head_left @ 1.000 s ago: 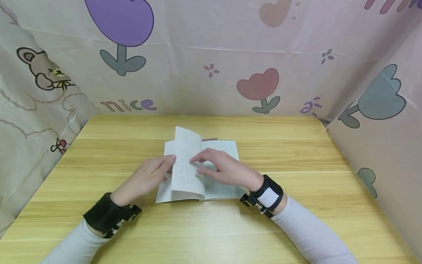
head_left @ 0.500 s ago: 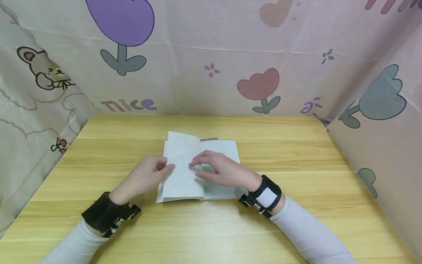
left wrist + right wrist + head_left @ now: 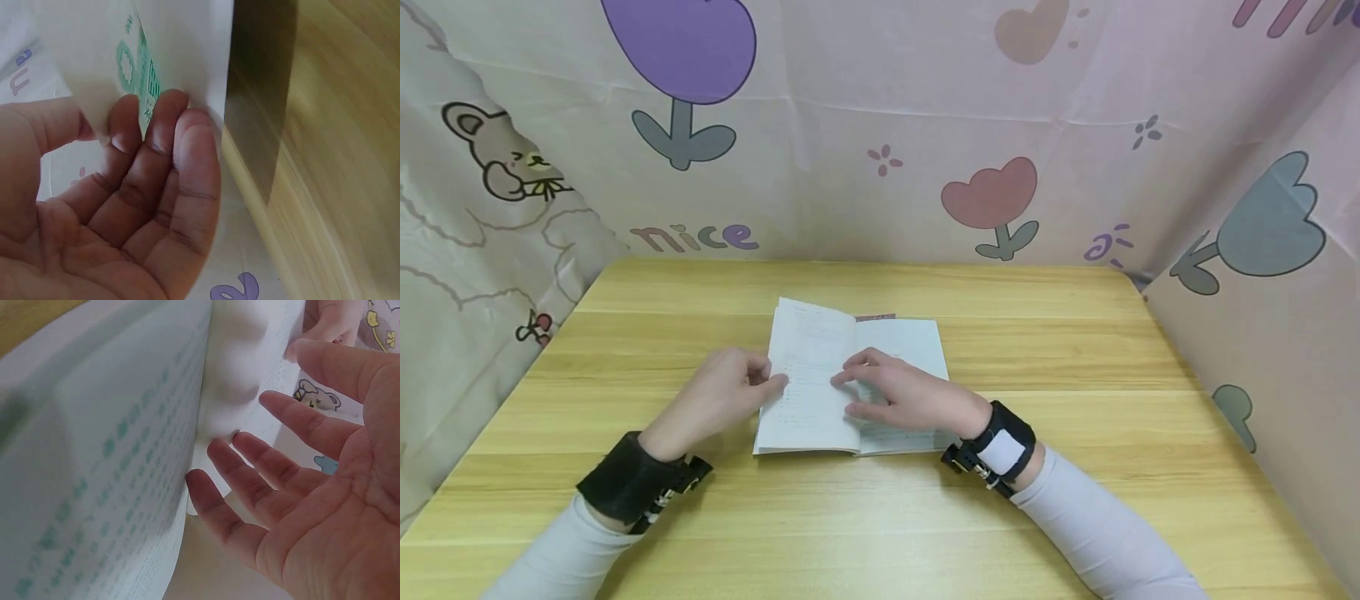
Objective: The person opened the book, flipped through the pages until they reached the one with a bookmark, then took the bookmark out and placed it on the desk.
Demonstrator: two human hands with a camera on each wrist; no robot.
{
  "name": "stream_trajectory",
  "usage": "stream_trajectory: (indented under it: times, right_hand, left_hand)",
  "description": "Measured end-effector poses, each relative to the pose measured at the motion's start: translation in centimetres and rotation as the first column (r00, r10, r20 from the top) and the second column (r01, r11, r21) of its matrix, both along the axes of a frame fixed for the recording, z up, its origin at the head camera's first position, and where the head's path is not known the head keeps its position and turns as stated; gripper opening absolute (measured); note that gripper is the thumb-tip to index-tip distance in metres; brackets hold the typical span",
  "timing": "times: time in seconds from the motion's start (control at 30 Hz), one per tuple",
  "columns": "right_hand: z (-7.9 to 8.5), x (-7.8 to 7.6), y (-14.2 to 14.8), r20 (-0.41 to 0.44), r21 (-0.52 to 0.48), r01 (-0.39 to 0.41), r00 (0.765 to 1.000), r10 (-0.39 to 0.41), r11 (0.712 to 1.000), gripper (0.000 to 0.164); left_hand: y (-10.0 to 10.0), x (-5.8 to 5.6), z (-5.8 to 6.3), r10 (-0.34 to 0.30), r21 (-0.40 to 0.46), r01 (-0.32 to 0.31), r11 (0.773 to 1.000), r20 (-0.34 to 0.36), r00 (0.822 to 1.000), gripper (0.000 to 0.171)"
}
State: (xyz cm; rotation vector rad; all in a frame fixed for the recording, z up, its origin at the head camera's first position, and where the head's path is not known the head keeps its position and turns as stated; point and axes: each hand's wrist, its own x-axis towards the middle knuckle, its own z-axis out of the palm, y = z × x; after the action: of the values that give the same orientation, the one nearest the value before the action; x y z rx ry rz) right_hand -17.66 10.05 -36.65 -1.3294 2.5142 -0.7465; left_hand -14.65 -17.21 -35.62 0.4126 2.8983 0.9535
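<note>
Pinching the outer edge of the leaf (image 3: 812, 421), the left hand (image 3: 718, 396) sits at the 9 o'clock side of the open book (image 3: 917, 335) in the head view, the book lying mid-table (image 3: 880, 525). A second ago that leaf stood raised, with a strip of the page beneath showing on its left; now it has come down leftward and covers that strip, its far corner pointing to 11 o'clock. The left hand has moved slightly towards 9 o'clock with it. The right hand (image 3: 913, 393) is nearly where it was, its forearm coming in from 4 o'clock, palm down, fingers loosely spread and gripping nothing, tips at the leaf beside the fold. The left forearm rises from 7 o'clock, its wrist bent inward. In the left wrist view, thumb and forefinger clasp the leaf near 11 o'clock, the other fingers curled together behind, close to a sheet with green print. In the right wrist view, the palm is slack and the fingers reach towards 10 o'clock, near the fold; whether every tip touches paper I cannot tell. The left thumb shows at 1 o'clock, on the leaf's edge.
</note>
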Motion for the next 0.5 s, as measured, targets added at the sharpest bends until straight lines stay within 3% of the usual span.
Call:
stream_trajectory:
  times: [0.23, 0.5]
  right_hand:
    - [-0.2, 0.1, -0.2, -0.015, 0.048, 0.011, 1.0, -0.01, 0.999, 0.045]
    - [-0.5, 0.0, -0.3, -0.061, 0.063, 0.001, 0.998, 0.002, 0.998, 0.046]
  left_hand:
    - [-0.1, 0.0, -0.1, -0.023, -0.056, 0.021, 0.998, -0.022, 1.0, 0.034]
    - [-0.2, -0.2, -1.1, 0.0, -0.147, -0.014, 0.989, -0.099, 0.995, 0.027]
